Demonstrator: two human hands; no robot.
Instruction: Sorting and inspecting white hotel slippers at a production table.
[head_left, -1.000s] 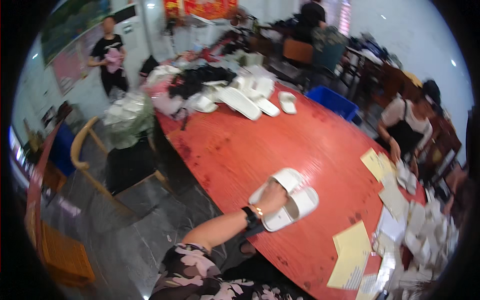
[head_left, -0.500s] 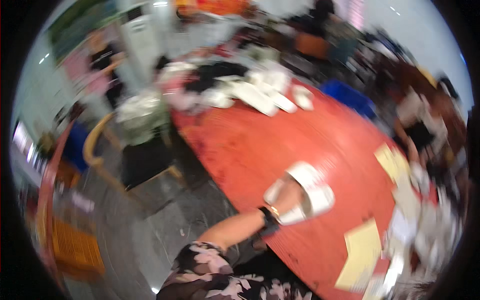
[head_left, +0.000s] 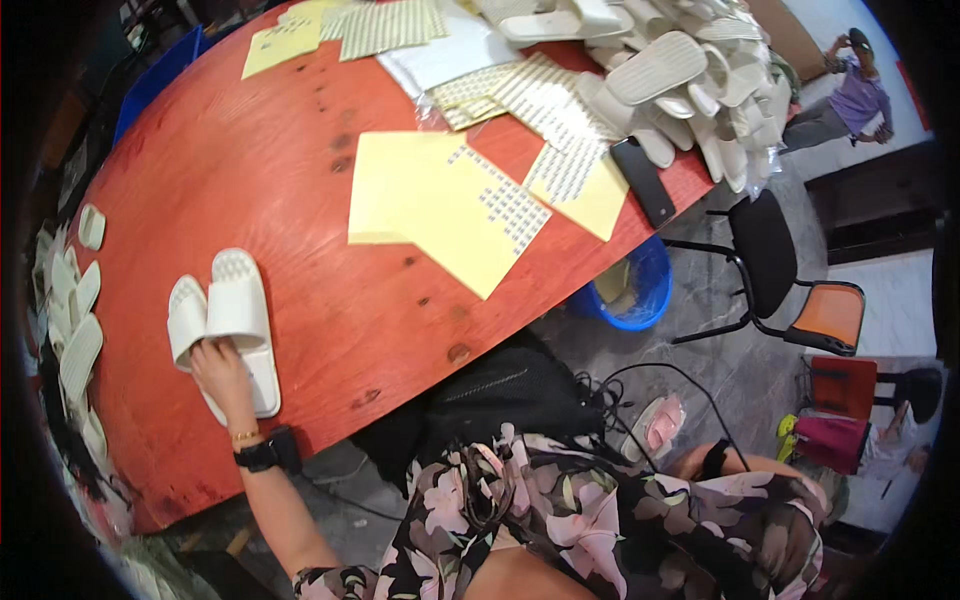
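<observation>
A pair of white slide slippers [head_left: 240, 308] lies side by side on the red table [head_left: 250, 180], toes pointing away from me. My left hand [head_left: 222, 372] is closed at the inner edges of their straps, its fingertips partly hidden under them. A black band circles that wrist. Low on the right, my right hand [head_left: 688, 462] shows only in part beside my patterned clothing, and its fingers are hidden.
Yellow sticker sheets [head_left: 430, 205] lie mid-table. A phone [head_left: 643, 182] rests by the edge, near a heap of white slippers [head_left: 690, 80]. More slippers [head_left: 82, 350] line the left side. Below stand a blue bin [head_left: 640, 290], black bag [head_left: 480, 390] and chair [head_left: 765, 250].
My view has swung to the right, bringing the sticker sheets, the slipper heap and my lap into sight. My left hand stays at the pair of slippers.
</observation>
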